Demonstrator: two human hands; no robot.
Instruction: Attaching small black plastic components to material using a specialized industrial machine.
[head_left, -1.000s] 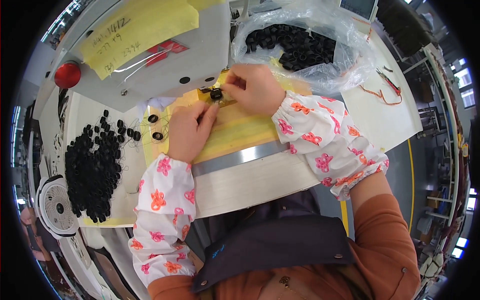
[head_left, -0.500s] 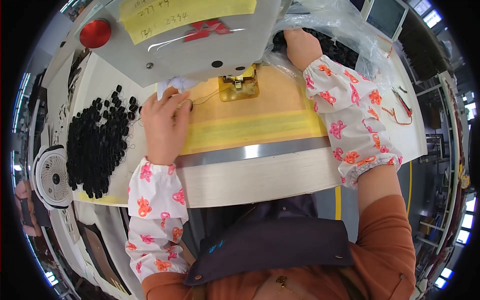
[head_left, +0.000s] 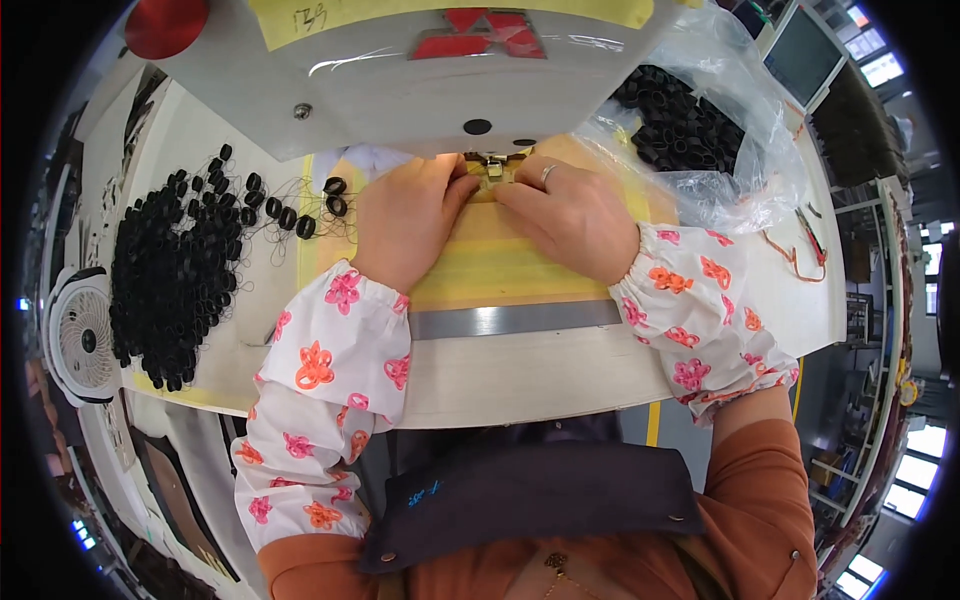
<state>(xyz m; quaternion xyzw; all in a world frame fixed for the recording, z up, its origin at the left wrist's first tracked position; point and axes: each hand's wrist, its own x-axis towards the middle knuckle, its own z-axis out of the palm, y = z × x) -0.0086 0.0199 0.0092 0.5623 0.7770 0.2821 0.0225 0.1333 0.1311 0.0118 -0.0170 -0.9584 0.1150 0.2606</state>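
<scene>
Both hands meet under the grey head of a sewing machine (head_left: 400,100), at its small metal presser foot (head_left: 494,168). My left hand (head_left: 408,218) is on the foot's left side, thumb and fingers pinched together. On the right side my right hand (head_left: 580,215), with a ring on one finger, is closed in a pinch too. What they hold is hidden by the fingers. Several small black loops (head_left: 288,218), strung on thin threads, trail leftward from beside my left hand to a large pile of black loops (head_left: 170,290).
A clear plastic bag (head_left: 770,170) holding more black loops (head_left: 680,125) lies at the back right. Thread snips (head_left: 810,238) rest farther right. A white fan (head_left: 82,335) stands at the left edge. A metal strip (head_left: 515,319) crosses the table in front of the yellow-taped work surface (head_left: 500,275).
My right hand has come out of the plastic bag and moved left to the presser foot. My left hand has moved right to the foot. The view has shifted, and the machine head appears larger.
</scene>
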